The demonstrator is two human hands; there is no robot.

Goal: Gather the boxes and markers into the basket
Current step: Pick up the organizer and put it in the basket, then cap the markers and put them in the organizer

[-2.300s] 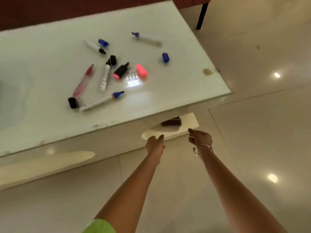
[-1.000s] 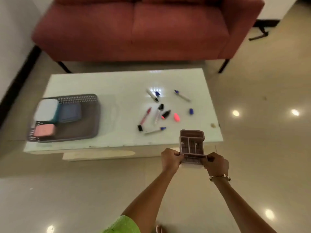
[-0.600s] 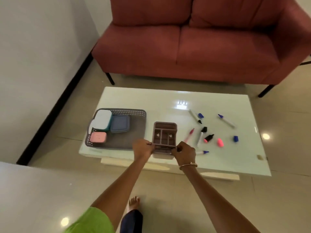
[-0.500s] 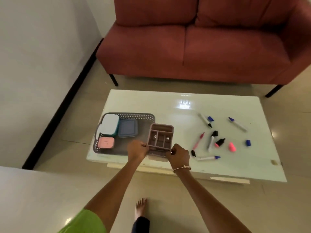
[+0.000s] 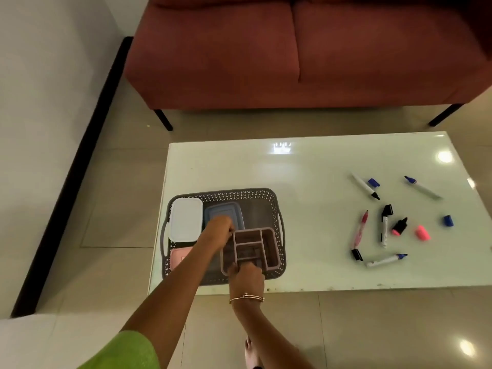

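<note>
A grey perforated basket (image 5: 269,196) stands at the left end of the white table (image 5: 306,169). Inside it lie a white-lidded box (image 5: 185,219), a blue-lidded box (image 5: 226,210) and a pink box (image 5: 179,257). A pink compartment box (image 5: 255,249) sits in the basket's right half, gripped by my left hand (image 5: 218,231) at its left rim and my right hand (image 5: 246,275) at its near edge. Several markers and loose caps lie scattered on the table's right side, among them a pink pen (image 5: 360,229), a blue-tipped marker (image 5: 386,260) and a pink cap (image 5: 422,232).
A red sofa (image 5: 306,54) stands behind the table. A white wall with a black baseboard (image 5: 72,166) runs along the left. The floor is glossy beige tile, and my bare foot (image 5: 251,352) shows below my arms.
I lifted the pink compartment box from under the table, carried it left over the table edge, and it now sits inside the basket's right half with both hands still on it.
</note>
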